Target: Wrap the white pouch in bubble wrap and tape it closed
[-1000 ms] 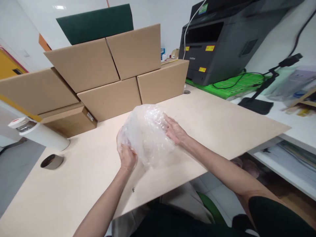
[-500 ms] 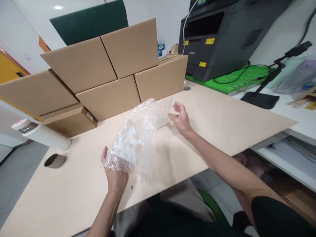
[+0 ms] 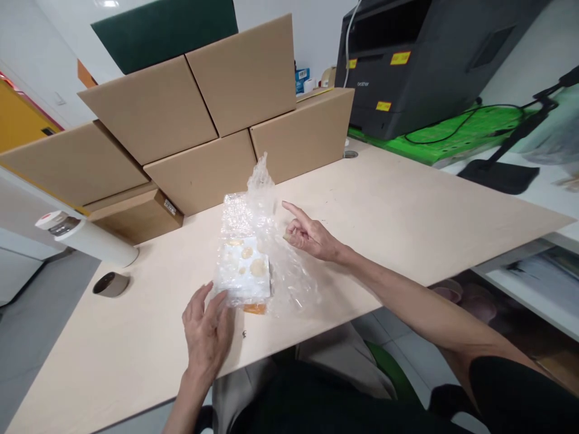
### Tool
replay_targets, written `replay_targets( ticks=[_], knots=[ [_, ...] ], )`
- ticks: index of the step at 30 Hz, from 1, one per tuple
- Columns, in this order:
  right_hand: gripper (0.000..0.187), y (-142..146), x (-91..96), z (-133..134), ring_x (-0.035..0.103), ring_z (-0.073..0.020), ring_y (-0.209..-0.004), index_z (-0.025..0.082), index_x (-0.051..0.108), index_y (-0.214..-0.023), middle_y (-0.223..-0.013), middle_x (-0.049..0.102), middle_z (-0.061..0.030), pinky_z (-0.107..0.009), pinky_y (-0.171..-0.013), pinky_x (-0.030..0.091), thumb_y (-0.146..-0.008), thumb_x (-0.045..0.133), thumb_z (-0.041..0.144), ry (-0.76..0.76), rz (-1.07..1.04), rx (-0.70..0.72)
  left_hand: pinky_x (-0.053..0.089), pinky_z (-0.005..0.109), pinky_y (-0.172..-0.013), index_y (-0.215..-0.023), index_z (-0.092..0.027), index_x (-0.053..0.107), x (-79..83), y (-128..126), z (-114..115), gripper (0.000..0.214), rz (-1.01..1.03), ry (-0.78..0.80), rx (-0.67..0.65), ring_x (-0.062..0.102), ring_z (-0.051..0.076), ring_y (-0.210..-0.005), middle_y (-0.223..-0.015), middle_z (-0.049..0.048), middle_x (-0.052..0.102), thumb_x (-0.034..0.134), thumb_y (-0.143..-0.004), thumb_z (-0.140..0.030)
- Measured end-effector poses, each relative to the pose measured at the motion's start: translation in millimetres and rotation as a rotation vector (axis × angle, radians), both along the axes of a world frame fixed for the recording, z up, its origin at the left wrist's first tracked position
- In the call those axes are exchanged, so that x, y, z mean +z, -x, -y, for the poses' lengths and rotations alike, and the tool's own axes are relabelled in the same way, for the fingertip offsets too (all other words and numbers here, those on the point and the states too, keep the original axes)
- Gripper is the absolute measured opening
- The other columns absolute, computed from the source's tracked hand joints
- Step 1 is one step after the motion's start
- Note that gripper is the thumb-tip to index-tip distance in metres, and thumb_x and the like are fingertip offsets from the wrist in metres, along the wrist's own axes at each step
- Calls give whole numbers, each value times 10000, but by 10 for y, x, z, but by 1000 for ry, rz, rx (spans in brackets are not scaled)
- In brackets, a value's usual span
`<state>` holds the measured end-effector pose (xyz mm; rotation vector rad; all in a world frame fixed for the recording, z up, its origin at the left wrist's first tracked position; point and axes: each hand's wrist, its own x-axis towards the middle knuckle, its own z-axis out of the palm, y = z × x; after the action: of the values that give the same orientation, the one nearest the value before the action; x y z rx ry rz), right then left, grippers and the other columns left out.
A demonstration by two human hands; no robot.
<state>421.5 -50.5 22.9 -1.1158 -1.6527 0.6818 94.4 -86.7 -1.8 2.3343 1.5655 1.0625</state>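
A flat white box (image 3: pixel 246 274) with pale yellow round spots lies on the table under clear bubble wrap (image 3: pixel 237 214). Loose plastic film trails off its right side and peaks upward at the back. An orange strip (image 3: pixel 254 308) shows at the near edge. My left hand (image 3: pixel 205 331) is at the near left corner of the wrapped box, fingers spread, fingertips at the wrap's edge. Just right of the film hovers my right hand (image 3: pixel 312 235), index finger stretched out and the others curled, with nothing visible in it.
Cardboard boxes (image 3: pixel 199 175) are stacked along the back of the table (image 3: pixel 384 211). To the left are a white bottle (image 3: pixel 102 241) lying tilted and a brown cup-like ring (image 3: pixel 111 284). A dark printer (image 3: pixel 384 78) and a black stand (image 3: pixel 500 175) are at the right.
The wrapped box, held up and tilted before, now lies flat on the table. My left hand has come out from beneath it, and my right hand has let go of the film and moved nearer.
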Motion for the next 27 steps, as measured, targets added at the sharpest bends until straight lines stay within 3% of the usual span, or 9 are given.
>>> replay_targets(
  ticks=[4,9,11,14,17,19,22,25,27],
  knots=[
    [842,0,17,3,547,-138,-737,201,282,-1519,-1053,621,-76,-276,-662,445,-836,619,561,4,-90,14,548,398,-817,-924,-213,673,55,-5,-23,252,371,136,183,670,245,-927,-958,71,701,609,-844,-444],
    [720,-51,54,-3,569,-157,-773,190,383,-1444,-1036,628,-86,-280,-637,449,-865,576,572,89,-330,2,552,361,-748,-1014,-238,516,96,190,-28,362,1002,446,327,679,201,-843,-959,26,659,712,-749,-387],
    [697,-97,61,-22,577,-157,-749,190,433,-1401,-1020,636,-85,-271,-592,441,-852,578,594,127,-413,-4,541,383,-789,-1182,-267,441,75,334,35,603,922,357,411,649,205,-917,-1097,45,607,768,-679,-323],
    [645,-158,63,-51,583,-150,-730,209,492,-1338,-1018,640,-75,-261,-567,431,-831,606,591,133,-495,3,473,442,-927,-1382,-240,321,85,458,188,892,499,-114,513,522,269,-1172,-1369,138,425,795,-630,-307],
    [615,-183,65,-61,572,-137,-721,214,524,-1294,-1002,640,-64,-253,-574,422,-813,638,579,134,-531,6,435,436,-953,-1227,-175,555,189,355,275,543,134,-382,398,504,294,-1178,-1249,142,519,710,-739,-354],
    [619,-180,67,-55,555,-134,-708,204,544,-1265,-969,637,-60,-251,-568,412,-801,636,603,153,-520,23,464,382,-860,-1037,-194,662,275,199,213,280,24,-167,226,596,245,-970,-1023,92,629,587,-851,-390],
    [631,-161,72,-29,559,-150,-755,207,551,-1264,-964,627,-57,-259,-598,422,-808,595,641,191,-434,66,435,329,-688,-975,-212,682,327,-16,-61,349,-88,297,156,604,207,-718,-834,52,679,472,-911,-483],
    [618,-131,85,9,571,-174,-884,242,502,-1333,-1038,601,-54,-302,-734,459,-830,600,587,190,-278,74,358,286,-584,-764,-206,659,255,-114,-377,380,-95,492,127,545,186,-607,-637,20,618,527,-852,-551],
    [682,-107,93,28,562,-168,-866,251,441,-1381,-1033,580,-45,-319,-761,460,-794,676,505,197,-170,88,303,254,-518,-646,-199,577,192,-123,-497,398,83,580,78,464,141,-525,-538,-14,524,593,-791,-569]
  ],
)
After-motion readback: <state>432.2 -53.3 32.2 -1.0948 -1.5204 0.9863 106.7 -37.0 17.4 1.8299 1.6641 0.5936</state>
